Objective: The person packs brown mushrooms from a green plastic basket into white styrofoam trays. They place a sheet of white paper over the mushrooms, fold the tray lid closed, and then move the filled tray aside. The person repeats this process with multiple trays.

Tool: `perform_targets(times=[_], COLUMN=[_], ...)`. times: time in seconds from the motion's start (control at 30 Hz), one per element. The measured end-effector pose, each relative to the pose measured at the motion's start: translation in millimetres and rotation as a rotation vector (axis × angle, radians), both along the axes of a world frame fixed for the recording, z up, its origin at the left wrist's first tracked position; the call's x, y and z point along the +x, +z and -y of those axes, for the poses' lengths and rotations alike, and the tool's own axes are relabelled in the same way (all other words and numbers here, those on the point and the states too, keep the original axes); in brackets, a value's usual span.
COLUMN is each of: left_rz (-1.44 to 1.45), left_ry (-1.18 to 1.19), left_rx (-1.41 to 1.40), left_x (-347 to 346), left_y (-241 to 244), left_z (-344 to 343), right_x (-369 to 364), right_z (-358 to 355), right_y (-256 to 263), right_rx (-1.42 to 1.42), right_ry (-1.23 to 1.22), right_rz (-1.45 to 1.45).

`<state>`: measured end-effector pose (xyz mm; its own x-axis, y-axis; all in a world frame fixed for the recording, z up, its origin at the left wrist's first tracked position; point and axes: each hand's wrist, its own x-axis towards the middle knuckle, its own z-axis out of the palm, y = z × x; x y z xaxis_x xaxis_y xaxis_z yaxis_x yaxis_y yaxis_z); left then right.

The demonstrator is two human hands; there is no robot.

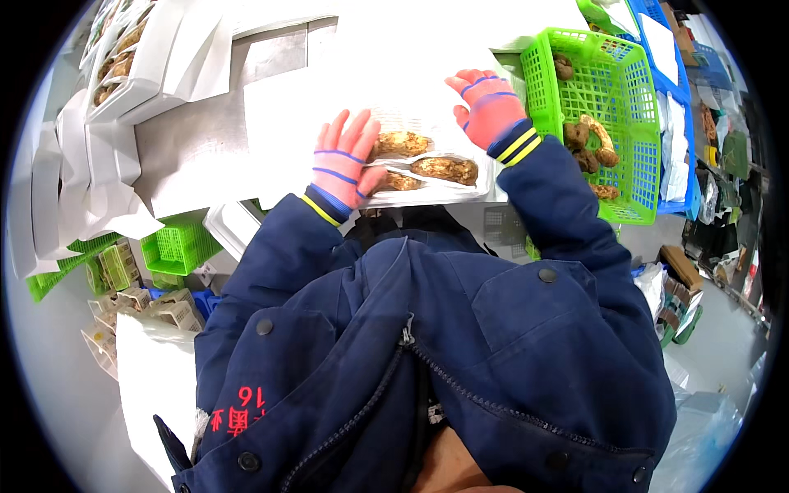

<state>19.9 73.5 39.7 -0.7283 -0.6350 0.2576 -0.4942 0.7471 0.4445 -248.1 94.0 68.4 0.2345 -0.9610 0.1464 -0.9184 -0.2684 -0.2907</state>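
Note:
A shallow white tray lies in front of me, lined with white paper. In it rest several brown-and-cream mushrooms, among them one at the far side, one at the right and one at the near left. My left hand, in a pink knit glove with blue stripes, spreads its fingers over the tray's left end and partly hides two mushrooms. Beyond the tray's right end, my gloved right hand hovers or rests over white sheeting, thumb apart; glare hides whether it touches. Neither hand shows anything gripped.
A green plastic basket with several loose mushrooms stands right of my right hand, beside a blue crate. White boxes of mushrooms stand at the far left. Below the table's left side are green baskets.

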Motion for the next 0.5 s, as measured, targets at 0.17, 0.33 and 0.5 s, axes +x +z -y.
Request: perform_targets(times=[0.17, 0.33, 0.5], left_rz=[0.282, 0.855, 0.885], left_ry=[-0.135, -0.187, -0.192], left_rx=[-0.233, -0.05, 0.061], left_x=[-25.2, -59.6, -78.5], left_y=[-9.8, 7.4, 6.3], left_z=[61.8, 79.0, 82.4], right_x=[11.6, 17.6, 10.1], right_z=[2.9, 2.7, -9.3], right_y=[-29.2, -47.7, -23.1], right_rx=[0.168, 0.125, -0.015], right_ry=[0.107, 0.029, 0.053], right_rz=[-0.255, -0.347, -0.307])
